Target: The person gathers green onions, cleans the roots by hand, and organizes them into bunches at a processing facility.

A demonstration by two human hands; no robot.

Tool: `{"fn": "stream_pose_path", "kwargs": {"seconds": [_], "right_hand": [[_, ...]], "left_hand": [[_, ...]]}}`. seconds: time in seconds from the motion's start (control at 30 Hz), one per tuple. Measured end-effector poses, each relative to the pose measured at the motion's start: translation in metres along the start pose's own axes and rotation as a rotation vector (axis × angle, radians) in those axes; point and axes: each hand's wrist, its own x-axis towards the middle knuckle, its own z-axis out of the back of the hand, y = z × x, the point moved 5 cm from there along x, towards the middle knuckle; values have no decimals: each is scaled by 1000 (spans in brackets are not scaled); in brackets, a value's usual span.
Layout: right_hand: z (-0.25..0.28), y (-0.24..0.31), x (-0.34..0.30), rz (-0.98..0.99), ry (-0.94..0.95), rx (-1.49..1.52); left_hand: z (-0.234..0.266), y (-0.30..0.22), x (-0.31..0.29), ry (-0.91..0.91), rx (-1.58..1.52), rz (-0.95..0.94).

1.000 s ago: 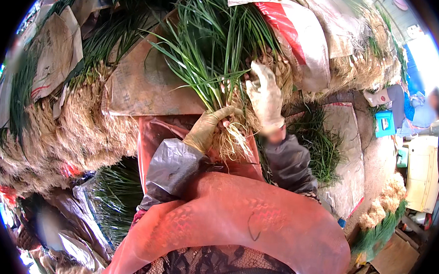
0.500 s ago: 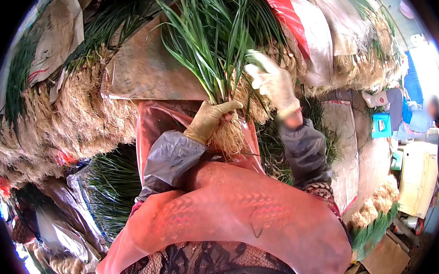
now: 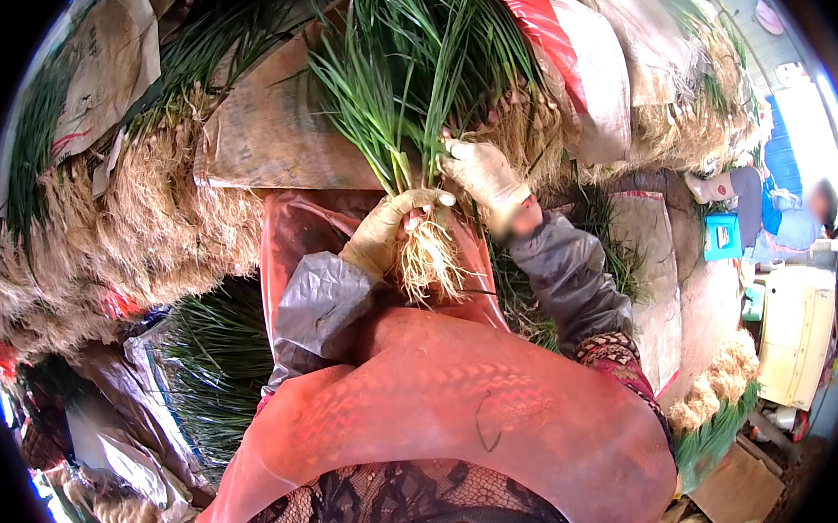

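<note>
My gloved left hand (image 3: 380, 234) is closed around the lower stems of a small bunch of green onions (image 3: 374, 119). Pale, stringy roots (image 3: 430, 260) hang below that fist, over my apron. Just up and to the right, my gloved right hand (image 3: 486, 177) has its fingers pinched at the stems on the bunch's right side. Long green leaves fan out above both hands and overlap the heap of green onions (image 3: 528, 117) behind, so I cannot tell exactly which stems the right fingers hold.
Rooted green onions (image 3: 150, 212) are heaped at the left, partly under brown sacks (image 3: 285, 115). A white and red sack (image 3: 586, 82) covers more at the far right. My translucent red apron (image 3: 432, 384) spans my lap. Another person sits at the right near a blue basket (image 3: 723, 237).
My right hand has come down and left from its raised, blurred position and closed at the stems. The roots below my left hand look thinner and paler.
</note>
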Motion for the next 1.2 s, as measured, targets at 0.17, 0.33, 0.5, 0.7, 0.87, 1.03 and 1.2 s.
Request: {"fn": "stream_pose_path", "kwargs": {"seconds": [0.17, 0.33, 0.5, 0.7, 0.87, 1.03, 1.2], "right_hand": [[44, -68, -13, -698, -325, 439], [35, 3, -6, -477, 130, 497], [4, 2, -5, -424, 328, 452], [14, 24, -2, -208, -42, -22], [30, 26, -11, -278, -447, 86], [5, -124, -113, -498, 141, -729], [-6, -88, -197, -608, 915, -453]], "left_hand": [[-9, 0, -11, -96, 112, -44], [6, 11, 10, -281, 565, -237], [24, 19, 18, -345, 755, -294], [11, 14, 14, -243, 408, -227], [-32, -9, -7, -58, -89, -56], [-57, -27, -46, 250, -29, -92], [-75, -71, -38, 24, 41, -248]]}}
